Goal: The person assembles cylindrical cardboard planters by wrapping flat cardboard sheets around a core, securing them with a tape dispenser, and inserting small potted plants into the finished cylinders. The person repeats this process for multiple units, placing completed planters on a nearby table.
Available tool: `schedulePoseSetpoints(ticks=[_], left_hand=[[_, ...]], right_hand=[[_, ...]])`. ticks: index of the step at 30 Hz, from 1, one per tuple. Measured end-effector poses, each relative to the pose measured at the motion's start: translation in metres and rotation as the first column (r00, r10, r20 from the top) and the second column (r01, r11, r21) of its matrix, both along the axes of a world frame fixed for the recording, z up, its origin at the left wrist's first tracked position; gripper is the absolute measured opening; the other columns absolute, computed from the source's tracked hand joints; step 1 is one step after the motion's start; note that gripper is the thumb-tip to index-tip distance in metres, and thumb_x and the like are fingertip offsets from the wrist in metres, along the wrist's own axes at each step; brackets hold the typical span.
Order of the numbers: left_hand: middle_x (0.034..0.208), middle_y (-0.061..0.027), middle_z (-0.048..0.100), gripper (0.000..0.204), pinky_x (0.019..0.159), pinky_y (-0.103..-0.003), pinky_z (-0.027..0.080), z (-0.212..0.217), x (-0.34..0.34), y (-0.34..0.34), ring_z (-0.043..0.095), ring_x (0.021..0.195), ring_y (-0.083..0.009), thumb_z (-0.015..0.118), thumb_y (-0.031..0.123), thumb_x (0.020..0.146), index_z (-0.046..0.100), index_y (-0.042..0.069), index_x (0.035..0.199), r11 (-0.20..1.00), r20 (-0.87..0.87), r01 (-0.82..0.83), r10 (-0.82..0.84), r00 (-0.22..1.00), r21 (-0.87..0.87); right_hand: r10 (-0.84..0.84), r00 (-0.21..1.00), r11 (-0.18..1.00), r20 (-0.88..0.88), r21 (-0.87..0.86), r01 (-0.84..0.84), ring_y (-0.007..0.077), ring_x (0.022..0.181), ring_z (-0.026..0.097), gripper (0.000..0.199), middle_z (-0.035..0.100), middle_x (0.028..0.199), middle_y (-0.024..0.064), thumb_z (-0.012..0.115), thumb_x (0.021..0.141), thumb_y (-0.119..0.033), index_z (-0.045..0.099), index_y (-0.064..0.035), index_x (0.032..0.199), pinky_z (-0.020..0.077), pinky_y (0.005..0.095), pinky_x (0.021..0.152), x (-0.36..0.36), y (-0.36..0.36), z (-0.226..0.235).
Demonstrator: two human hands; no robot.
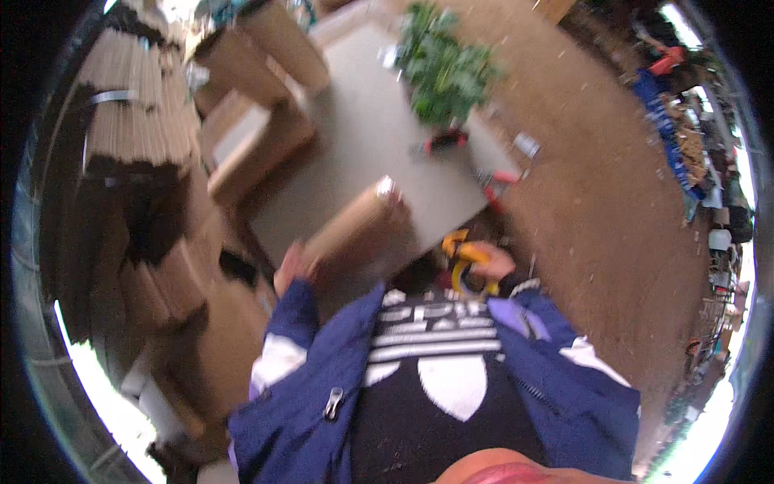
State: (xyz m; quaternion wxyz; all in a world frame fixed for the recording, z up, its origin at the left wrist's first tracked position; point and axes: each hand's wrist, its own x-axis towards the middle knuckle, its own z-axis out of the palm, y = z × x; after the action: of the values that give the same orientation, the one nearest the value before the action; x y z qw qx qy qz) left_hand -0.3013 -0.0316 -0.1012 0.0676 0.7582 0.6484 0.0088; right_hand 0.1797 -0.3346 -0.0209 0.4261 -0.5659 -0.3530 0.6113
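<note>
A long, narrow cardboard box (pixel 355 226) lies slantwise over the grey table, with a shiny strip like clear tape at its far end. At its near end, my left hand (pixel 295 269) grips the cardboard, its fingers partly blurred. My right hand (pixel 493 262) is closed around a yellow tape dispenser (pixel 463 256), just off the table's near right edge. Beyond it on the tabletop lie red-handled pruning shears (pixel 497 184) and another red and black tool (pixel 445 142), its kind too blurred to tell.
The grey table (pixel 347 121) carries a bunch of leafy green plants (pixel 447 68) at its far right. Open cardboard boxes (pixel 262 149) crowd its left side. Stacked flat cardboard (pixel 137 105) stands farther left. Brown floor (pixel 588 145) stretches to the right, with a small white item (pixel 526 145) near the table.
</note>
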Motion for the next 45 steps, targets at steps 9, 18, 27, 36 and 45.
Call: schedulePoseSetpoints(ticks=[9,18,27,36,45], left_hand=[[0.075,-0.0023,0.062,0.014,0.064,-0.03,0.05,0.065,-0.06,0.07,0.057,0.069,-0.0139,0.063,0.015,0.093,0.068,0.002,0.092,0.918,0.824,-0.32,0.363,0.435,-0.236],[0.092,-0.0131,0.069,0.022,0.082,-0.039,0.053,0.329,0.145,-0.015,0.067,0.087,-0.032,0.074,0.007,0.076,0.068,0.007,0.097,0.702,0.332,0.379,-0.653,0.681,0.603],[0.123,-0.0179,0.058,0.049,0.092,-0.041,0.05,0.337,0.16,0.003,0.059,0.109,-0.032,0.078,0.014,0.082,0.056,0.005,0.125,0.68,0.386,0.085,-0.51,0.769,0.729],[0.103,-0.0157,0.073,0.023,0.086,-0.031,0.055,0.323,0.172,0.082,0.072,0.095,-0.023,0.062,0.005,0.09,0.072,0.006,0.111,0.925,0.607,0.249,-0.377,0.7,0.287],[0.11,-0.0146,0.072,0.024,0.09,-0.032,0.054,0.336,0.217,-0.029,0.07,0.101,-0.0253,0.07,0.005,0.088,0.072,0.005,0.112,0.952,0.661,0.114,-0.281,0.696,0.285]], right_hand=[[-0.022,0.962,0.982,0.271,-0.174,0.072,0.0217,0.115,0.062,0.071,0.065,0.126,0.0115,0.078,0.077,-0.02,0.051,-0.0069,0.142,0.0473,0.0313,0.1,-0.014,0.043,0.017],[-0.109,0.991,0.994,0.072,-0.001,0.11,0.0196,0.117,0.061,0.071,0.062,0.131,0.0102,0.075,0.079,-0.005,0.047,-0.0025,0.144,0.0481,0.0317,0.102,0.025,0.093,0.023],[0.079,0.957,0.996,0.279,-0.065,-0.063,0.0194,0.121,0.06,0.071,0.059,0.135,0.0134,0.07,0.077,-0.004,0.046,-0.0007,0.144,0.0457,0.0287,0.103,0.037,0.099,0.015],[0.127,0.974,0.991,0.189,0.007,-0.131,0.0221,0.126,0.055,0.073,0.056,0.137,0.0124,0.063,0.075,0.001,0.044,-0.0017,0.145,0.0418,0.0304,0.107,0.058,0.124,0.005],[0.109,0.964,0.903,-0.243,0.43,0.006,0.0223,0.138,0.043,0.079,0.045,0.149,0.0107,0.067,0.078,0.003,0.037,-0.0038,0.151,0.0332,0.0366,0.116,0.059,0.206,0.075]])
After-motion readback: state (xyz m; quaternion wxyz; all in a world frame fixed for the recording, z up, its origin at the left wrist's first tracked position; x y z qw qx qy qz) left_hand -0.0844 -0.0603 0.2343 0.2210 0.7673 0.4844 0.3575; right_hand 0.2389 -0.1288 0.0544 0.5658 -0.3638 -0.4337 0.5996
